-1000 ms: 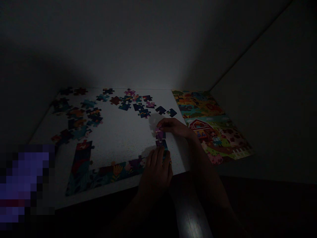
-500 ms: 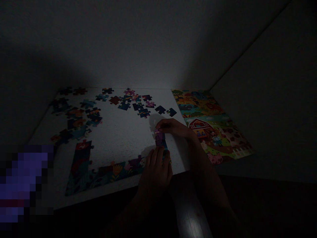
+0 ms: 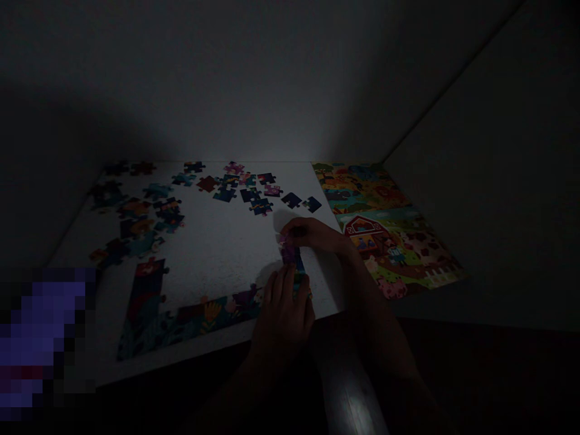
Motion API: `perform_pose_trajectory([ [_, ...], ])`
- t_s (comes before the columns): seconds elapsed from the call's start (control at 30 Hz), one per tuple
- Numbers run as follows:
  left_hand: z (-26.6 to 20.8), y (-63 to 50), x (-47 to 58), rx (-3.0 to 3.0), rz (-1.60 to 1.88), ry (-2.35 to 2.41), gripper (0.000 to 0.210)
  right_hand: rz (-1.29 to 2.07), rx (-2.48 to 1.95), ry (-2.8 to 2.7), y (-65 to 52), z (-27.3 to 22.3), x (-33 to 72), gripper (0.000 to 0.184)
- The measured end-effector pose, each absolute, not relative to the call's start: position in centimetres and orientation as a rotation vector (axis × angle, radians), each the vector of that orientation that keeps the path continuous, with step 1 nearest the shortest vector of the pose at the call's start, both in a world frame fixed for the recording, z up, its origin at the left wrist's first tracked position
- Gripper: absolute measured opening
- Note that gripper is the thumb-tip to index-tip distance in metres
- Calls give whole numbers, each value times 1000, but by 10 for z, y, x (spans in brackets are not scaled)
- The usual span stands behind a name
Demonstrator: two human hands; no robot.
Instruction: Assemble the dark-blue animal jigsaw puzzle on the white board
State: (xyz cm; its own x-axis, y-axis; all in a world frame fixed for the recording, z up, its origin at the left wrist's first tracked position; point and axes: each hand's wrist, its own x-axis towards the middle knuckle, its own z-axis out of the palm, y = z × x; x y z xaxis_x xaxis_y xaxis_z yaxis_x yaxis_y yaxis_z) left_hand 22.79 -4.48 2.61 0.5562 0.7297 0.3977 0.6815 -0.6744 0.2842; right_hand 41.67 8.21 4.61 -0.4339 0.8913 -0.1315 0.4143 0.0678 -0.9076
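In the dim head view, my right hand (image 3: 315, 234) pinches the upper end of a purple puzzle piece (image 3: 286, 249) at the right side of the partly joined puzzle. Just below it, my left hand (image 3: 284, 305) lies with fingers stretched out over the puzzle's lower right corner, hiding most of that corner. The joined puzzle strip (image 3: 211, 313) runs along the near edge of the white table and turns up at the left into a dark red and blue side (image 3: 147, 284). Whether the purple piece is fully locked in, I cannot tell.
Loose puzzle pieces (image 3: 261, 206) lie scattered along the back, with a denser group (image 3: 136, 228) at the left. Two printed picture sheets (image 3: 362, 187), one with a barn (image 3: 369, 232), cover the right end. A wall (image 3: 226, 90) stands behind the table (image 3: 217, 241).
The view has shifted slightly. My right hand still grips the purple piece, now a little further left and tilted. My left hand stays on the corner.
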Motion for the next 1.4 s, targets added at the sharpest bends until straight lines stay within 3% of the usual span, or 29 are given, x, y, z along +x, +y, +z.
perform_pose_trajectory([
  [0.3,24,-45,229,2689,730,1225,35,1313,-1324,-1900,81,43,417,34],
  [0.83,25,-44,229,2694,724,1226,35,1256,-1335,-1946,78,42,416,31],
  [1.07,24,-44,229,2697,714,1228,36,1182,-1310,-2046,79,46,416,22],
  [1.4,25,-44,229,2694,712,1218,35,1218,-1328,-1980,79,43,416,26],
])
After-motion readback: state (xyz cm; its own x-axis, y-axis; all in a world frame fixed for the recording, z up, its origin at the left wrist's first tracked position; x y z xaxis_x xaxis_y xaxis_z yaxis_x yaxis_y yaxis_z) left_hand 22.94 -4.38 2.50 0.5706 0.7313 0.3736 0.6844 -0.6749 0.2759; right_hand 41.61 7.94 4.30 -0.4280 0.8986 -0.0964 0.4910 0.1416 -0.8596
